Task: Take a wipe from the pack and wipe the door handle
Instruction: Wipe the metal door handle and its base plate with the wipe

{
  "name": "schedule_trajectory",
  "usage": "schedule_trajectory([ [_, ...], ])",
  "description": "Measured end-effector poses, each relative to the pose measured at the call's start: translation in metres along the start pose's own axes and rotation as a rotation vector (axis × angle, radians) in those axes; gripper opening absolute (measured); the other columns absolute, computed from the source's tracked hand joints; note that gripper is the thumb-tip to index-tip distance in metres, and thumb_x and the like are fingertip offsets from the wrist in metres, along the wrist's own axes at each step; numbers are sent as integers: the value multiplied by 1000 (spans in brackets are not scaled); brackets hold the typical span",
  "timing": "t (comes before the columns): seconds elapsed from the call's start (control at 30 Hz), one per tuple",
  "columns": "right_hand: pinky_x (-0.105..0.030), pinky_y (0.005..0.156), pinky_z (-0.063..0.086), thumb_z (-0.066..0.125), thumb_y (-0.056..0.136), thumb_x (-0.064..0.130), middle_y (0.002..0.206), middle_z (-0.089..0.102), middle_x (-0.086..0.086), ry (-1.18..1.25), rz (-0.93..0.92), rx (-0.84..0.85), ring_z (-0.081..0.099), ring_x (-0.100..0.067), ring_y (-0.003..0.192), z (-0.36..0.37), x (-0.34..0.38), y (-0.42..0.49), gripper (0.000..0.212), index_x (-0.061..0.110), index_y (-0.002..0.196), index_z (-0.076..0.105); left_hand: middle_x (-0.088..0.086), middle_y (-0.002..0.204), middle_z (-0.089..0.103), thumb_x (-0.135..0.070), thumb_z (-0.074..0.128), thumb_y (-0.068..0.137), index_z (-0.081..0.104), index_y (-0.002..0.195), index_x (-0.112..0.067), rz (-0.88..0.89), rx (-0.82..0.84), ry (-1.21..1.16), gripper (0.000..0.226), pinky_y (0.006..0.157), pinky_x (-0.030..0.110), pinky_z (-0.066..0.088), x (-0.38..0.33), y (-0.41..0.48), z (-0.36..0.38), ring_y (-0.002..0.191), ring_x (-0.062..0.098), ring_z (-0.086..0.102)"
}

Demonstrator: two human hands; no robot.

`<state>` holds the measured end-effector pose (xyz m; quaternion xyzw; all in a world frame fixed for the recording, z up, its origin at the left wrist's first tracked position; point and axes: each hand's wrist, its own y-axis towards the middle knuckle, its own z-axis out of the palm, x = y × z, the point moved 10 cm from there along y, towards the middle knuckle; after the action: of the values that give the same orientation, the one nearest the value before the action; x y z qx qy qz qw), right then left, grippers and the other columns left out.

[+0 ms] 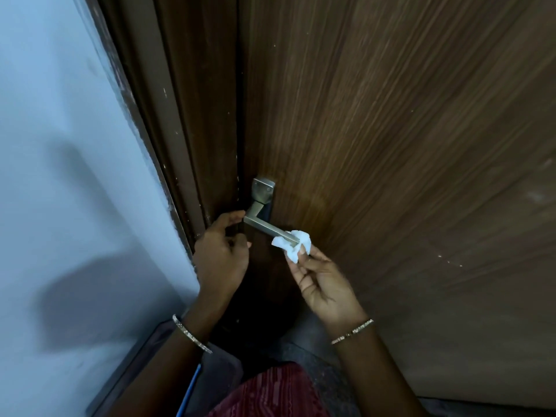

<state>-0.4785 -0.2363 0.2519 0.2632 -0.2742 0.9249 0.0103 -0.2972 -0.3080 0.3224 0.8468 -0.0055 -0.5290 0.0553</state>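
**Wipe at the tip of the door handle, both hands up at the door**

Head view: right hand pinches a crumpled white wipe between thumb and fingertips, pressed around the free end of the metal door handle. Left hand is curled, fingertips touching the handle's elbor near the door edge; whether it actually grips or just steadies, cannot tell. The pack is not in view.

Handling, as a judgement: the wipe is light, soft, probably damp, bunches easily and gives no stiffness, so finger pressure has to go through it onto the metal. Best held as now, a fold wrapped over the bar. The handle is rigid, smooth, square-edged, likely slick; the lever may swing down if pushed hard.

Edges and room: door surface lies close behind the bar, so little gap for fingers at the back. The frame and wall crowd the left side. Open room lies to the right and below. Bar toward the plate looks not yet covered.
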Motion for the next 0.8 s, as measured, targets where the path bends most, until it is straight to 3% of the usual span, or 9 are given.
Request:
schedule_trajectory([
  [0.07, -28, 67, 63, 54, 90, -11, 100, 76, -21, 64, 74, -63, 77, -24, 86, -3, -5, 2, 19, -8, 104, 67, -18, 90, 73, -12, 53, 85, 65, 121, -30, -5, -4, -17, 42, 68, 33, 56, 2, 1, 1, 66, 4, 68],
  [0.17, -28, 65, 64, 48, 96, -11, 99, 73, -23, 71, 90, -98, 74, -25, 85, -3, -11, -1, 19, -6, 100, 66, -28, 88, 67, -5, 52, 89, 67, 119, -26, -22, -8, -65, 39, 74, 41, 60, 4, 2, 2, 78, 4, 72],
  [0.23, -26, 73, 63, 55, 95, -8, 100, 75, -18, -174, -161, -117, 75, -21, 84, -4, 15, -6, 17, -2, 99, 70, -25, 92, 68, -4, 53, 90, 68, 116, -25, -35, -21, -96, 36, 78, 44, 60, 6, 2, 2, 80, 5, 73],
  [0.33, -28, 88, 58, 67, 90, 2, 102, 79, -2, -810, -750, -142, 74, -14, 98, 22, 71, -38, 17, 11, 101, 77, -18, 101, 71, -5, 54, 90, 69, 113, -24, -38, -43, -127, 34, 79, 45, 60, 6, 3, 0, 81, 3, 73],
  [0.4, -23, 90, 55, 71, 85, 1, 102, 78, 10, -1148, -937, -100, 72, -2, 99, 47, 76, -53, 23, 17, 100, 80, -14, 105, 73, -4, 53, 90, 70, 111, -22, -34, -59, -133, 33, 77, 44, 60, 7, 4, 1, 79, 1, 73],
  [0.47, -19, 93, 54, 70, 81, -7, 106, 77, 11, -1326, -1002, -49, 70, 1, 101, 65, 65, -60, 33, 17, 100, 81, -12, 105, 74, -3, 52, 89, 70, 110, -21, -31, -71, -140, 33, 74, 43, 61, 7, 5, 1, 76, 0, 73],
  [0.57, -25, 95, 54, 66, 78, -11, 111, 77, 4, -1571, -1087, -67, 70, -12, 103, 87, 51, -61, 42, 16, 108, 79, -10, 104, 74, -3, 51, 89, 71, 108, -21, -32, -83, -152, 33, 76, 41, 61, 8, 6, 0, 74, 3, 73],
  [0.8, -37, 92, 51, 55, 91, 15, 114, 73, -4, -2054, -1127, 84, 62, -26, 108, 148, 3, -34, 26, 17, 110, 73, -12, 97, 75, -15, 52, 82, 73, 106, -27, 32, -102, -102, 34, 79, 25, 54, 0, 3, -5, 86, 7, 71],
])
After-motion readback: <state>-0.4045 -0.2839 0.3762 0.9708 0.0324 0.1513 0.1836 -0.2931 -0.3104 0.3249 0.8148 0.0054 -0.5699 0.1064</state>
